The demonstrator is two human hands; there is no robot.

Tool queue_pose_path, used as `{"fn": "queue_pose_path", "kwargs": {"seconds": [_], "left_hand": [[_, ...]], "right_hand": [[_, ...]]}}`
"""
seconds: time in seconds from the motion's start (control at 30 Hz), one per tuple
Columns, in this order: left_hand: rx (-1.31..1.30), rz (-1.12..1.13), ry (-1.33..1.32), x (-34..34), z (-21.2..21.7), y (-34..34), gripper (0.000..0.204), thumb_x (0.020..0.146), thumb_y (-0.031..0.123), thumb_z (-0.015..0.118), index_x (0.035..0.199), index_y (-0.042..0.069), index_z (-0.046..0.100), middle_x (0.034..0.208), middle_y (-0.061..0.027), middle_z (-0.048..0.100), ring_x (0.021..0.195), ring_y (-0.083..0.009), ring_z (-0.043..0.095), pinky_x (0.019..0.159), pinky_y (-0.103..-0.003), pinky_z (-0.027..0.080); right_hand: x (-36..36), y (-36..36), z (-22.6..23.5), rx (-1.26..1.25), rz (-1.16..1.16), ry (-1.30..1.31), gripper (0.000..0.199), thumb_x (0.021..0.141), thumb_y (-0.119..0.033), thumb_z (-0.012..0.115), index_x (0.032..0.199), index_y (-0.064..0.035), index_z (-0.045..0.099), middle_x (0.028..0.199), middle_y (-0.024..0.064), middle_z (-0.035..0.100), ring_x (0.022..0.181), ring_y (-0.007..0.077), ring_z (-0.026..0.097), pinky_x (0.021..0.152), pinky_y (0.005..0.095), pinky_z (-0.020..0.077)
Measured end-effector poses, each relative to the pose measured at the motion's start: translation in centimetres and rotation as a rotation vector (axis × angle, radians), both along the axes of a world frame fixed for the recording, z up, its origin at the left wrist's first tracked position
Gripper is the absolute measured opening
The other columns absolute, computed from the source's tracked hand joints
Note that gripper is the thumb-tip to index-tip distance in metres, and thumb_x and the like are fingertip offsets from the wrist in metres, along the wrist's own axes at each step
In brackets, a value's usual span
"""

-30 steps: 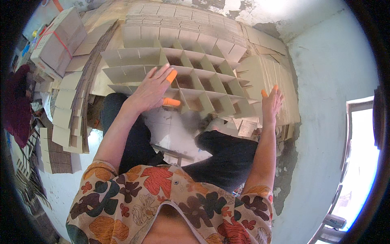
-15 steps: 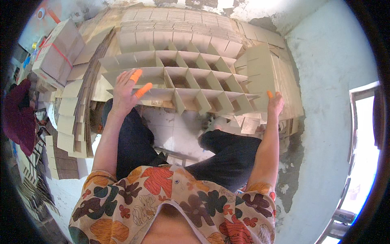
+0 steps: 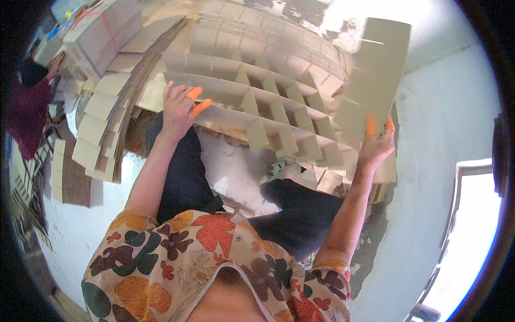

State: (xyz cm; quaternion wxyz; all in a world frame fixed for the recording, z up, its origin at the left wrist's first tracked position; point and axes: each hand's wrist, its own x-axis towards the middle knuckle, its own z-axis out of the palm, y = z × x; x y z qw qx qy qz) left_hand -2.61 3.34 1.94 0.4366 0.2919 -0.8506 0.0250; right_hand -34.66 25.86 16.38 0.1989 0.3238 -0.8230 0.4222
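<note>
A cardboard divider grid, made of slotted strips crossing one another, lies in front of me. My left hand grips the left end of its long near strips, the thumb on one side and the fingers over the edge. Orange covers sit on two of its fingertips. With my right hand I hold up a single slotted cardboard strip by its lower end, right of the grid. The thumb and a finger of this hand also wear orange covers. Cells fill the grid's right part; the long strips' left ends carry no cross pieces.
Stacked flat cardboard strips lie behind the grid. More cardboard sheets lean on the left, near a strapped carton. Another person in a dark red top is at far left. A pale wall stands at right.
My right hand has lifted the cardboard strip up and away from the grid's right side. My left hand stays at the grid's left end. The whole view has tilted.
</note>
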Motion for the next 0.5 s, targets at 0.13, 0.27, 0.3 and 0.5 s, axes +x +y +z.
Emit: {"fn": "queue_pose_path", "kwargs": {"seconds": [0.13, 0.27, 0.3, 0.5], "left_hand": [[0.041, -0.057, 0.011, -0.6, 0.1, 0.1, 0.027, 0.070, 0.025, 0.075, 0.089, 0.010, 0.063, 0.088, -0.0007, 0.065, 0.089, -0.0200, 0.057, 0.101, -0.047, 0.030], [0.098, -0.142, -0.011, 0.1, -0.3, 0.0, 0.022, 0.071, 0.021, 0.073, 0.087, 0.010, 0.063, 0.083, -0.0011, 0.064, 0.085, -0.0194, 0.057, 0.102, -0.047, 0.028], [0.113, -0.159, -0.027, 0.2, -0.4, -0.1, 0.021, 0.071, 0.019, 0.074, 0.087, 0.010, 0.063, 0.083, -0.0017, 0.064, 0.085, -0.0199, 0.057, 0.102, -0.047, 0.028], [0.112, -0.187, -0.034, 0.1, -0.8, -0.4, 0.015, 0.072, 0.016, 0.071, 0.082, 0.010, 0.061, 0.076, -0.0011, 0.061, 0.079, -0.0182, 0.055, 0.103, -0.045, 0.028]], "right_hand": [[6.2, -3.8, -0.4, -0.051, 0.475, -0.078, 0.054, 0.076, -0.001, 0.068, 0.127, -0.0024, 0.050, 0.099, 0.0138, 0.067, 0.086, 0.0126, 0.061, 0.077, 0.0265, 0.0489], [11.6, -7.1, -1.3, 0.208, 0.597, -0.075, 0.054, 0.078, 0.000, 0.065, 0.129, -0.0032, 0.049, 0.108, 0.0151, 0.064, 0.089, 0.0126, 0.062, 0.078, 0.0270, 0.0479], [12.4, -7.6, -1.5, 0.222, 0.628, -0.096, 0.054, 0.078, 0.000, 0.064, 0.129, -0.0033, 0.048, 0.109, 0.0152, 0.063, 0.088, 0.0120, 0.061, 0.078, 0.0266, 0.0476], [13.5, -10.3, -4.8, 0.262, 0.704, -0.072, 0.056, 0.076, 0.000, 0.064, 0.129, -0.0012, 0.047, 0.079, 0.0210, 0.061, 0.062, 0.0186, 0.059, 0.062, 0.0290, 0.0472]]}}
